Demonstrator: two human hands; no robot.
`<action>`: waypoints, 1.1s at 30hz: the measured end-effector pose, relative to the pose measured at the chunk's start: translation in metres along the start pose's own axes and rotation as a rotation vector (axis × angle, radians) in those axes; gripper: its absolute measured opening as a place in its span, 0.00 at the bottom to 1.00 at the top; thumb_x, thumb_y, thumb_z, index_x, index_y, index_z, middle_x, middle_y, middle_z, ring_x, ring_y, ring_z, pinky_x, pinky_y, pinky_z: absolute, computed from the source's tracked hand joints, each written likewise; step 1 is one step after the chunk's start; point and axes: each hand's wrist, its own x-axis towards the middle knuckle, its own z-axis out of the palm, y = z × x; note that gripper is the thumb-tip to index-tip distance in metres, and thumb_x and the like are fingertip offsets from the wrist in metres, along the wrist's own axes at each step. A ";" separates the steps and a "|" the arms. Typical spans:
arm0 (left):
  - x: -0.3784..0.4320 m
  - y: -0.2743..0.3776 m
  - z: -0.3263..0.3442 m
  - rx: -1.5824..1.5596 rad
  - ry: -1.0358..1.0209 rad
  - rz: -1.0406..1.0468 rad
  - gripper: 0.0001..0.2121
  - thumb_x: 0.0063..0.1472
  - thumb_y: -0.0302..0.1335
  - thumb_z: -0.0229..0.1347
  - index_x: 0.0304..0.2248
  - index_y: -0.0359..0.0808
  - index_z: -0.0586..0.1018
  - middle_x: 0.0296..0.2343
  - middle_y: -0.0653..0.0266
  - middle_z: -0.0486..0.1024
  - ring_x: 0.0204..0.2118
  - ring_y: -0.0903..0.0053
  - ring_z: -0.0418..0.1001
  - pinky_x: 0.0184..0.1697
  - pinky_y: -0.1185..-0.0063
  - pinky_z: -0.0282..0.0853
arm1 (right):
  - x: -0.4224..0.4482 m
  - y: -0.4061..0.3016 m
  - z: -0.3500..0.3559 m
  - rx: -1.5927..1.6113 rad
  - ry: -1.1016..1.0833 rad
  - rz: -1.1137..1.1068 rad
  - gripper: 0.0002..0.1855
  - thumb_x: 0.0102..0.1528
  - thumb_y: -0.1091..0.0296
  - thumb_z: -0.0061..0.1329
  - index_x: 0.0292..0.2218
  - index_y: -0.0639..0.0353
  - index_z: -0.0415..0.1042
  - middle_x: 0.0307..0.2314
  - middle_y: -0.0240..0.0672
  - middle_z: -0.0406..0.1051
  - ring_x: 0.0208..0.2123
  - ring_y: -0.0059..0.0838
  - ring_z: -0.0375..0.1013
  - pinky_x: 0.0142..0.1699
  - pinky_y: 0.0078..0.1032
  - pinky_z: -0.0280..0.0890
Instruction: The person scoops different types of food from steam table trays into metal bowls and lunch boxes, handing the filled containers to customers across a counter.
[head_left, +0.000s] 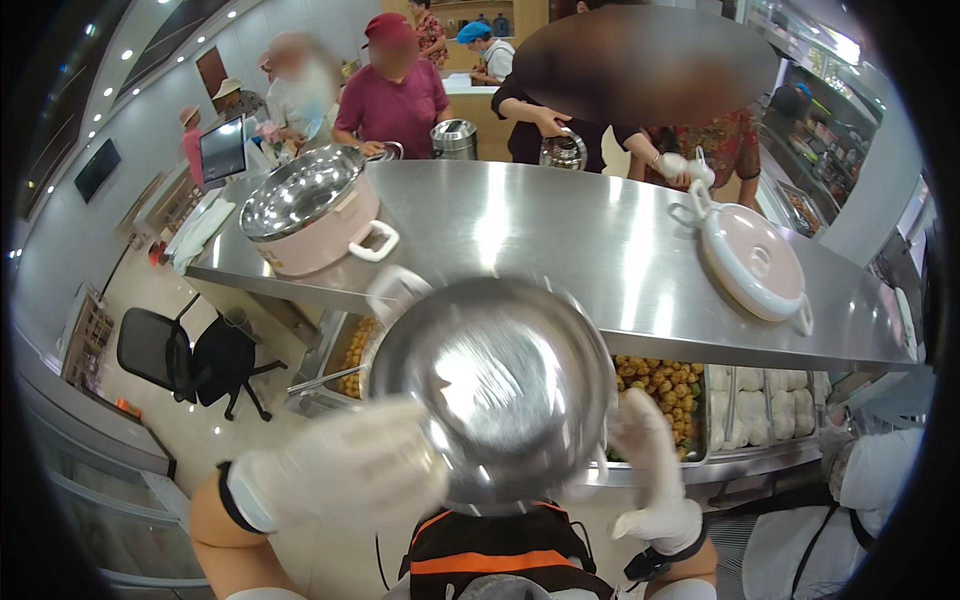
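A round steel-lined pot (491, 382) with white side handles is before me, its shiny inside facing up and partly blurred by motion. My left hand (352, 465), in a white glove, reaches across the pot's lower left rim. Blur hides its fingertips and whether they grip anything. On the opposite side, my gloved right hand (656, 472) has its fingers against the pot's right wall by a handle, its thumb pointing away. The pot's underside is out of sight.
A steel counter (450, 217) carries a pink steel-lined pot (319, 217) and a pink lidded pot (754, 259). Trays of fried balls (664, 390) and white buns (757, 405) sit below. Several people stand across; a co-worker's white sleeve (877, 472) is at right. An office chair (195, 356) stands left.
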 end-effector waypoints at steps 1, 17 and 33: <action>-0.008 0.008 0.006 -0.005 -0.009 0.075 0.05 0.50 0.26 0.54 0.28 0.37 0.74 0.26 0.68 0.69 0.33 0.74 0.72 0.51 0.72 0.70 | 0.003 0.007 0.009 0.097 -0.050 0.092 0.74 0.34 0.42 0.69 0.64 0.68 0.32 0.61 0.47 0.43 0.63 0.41 0.49 0.65 0.39 0.45; -0.192 -0.037 0.241 -0.421 -0.246 -0.873 0.12 0.50 0.28 0.55 0.36 0.36 0.77 0.33 0.57 0.73 0.38 0.66 0.72 0.44 0.65 0.63 | -0.009 0.185 0.091 0.584 0.420 0.700 0.34 0.46 0.75 0.45 0.56 0.63 0.57 0.41 0.40 0.69 0.34 0.29 0.72 0.39 0.25 0.70; -0.379 -0.065 0.270 -0.507 -0.882 -1.193 0.15 0.59 0.28 0.47 0.45 0.38 0.73 0.42 0.48 0.73 0.40 0.51 0.75 0.42 0.59 0.70 | 0.027 0.215 0.160 0.689 0.683 0.620 0.29 0.51 0.78 0.41 0.55 0.61 0.57 0.41 0.39 0.69 0.36 0.32 0.72 0.44 0.34 0.73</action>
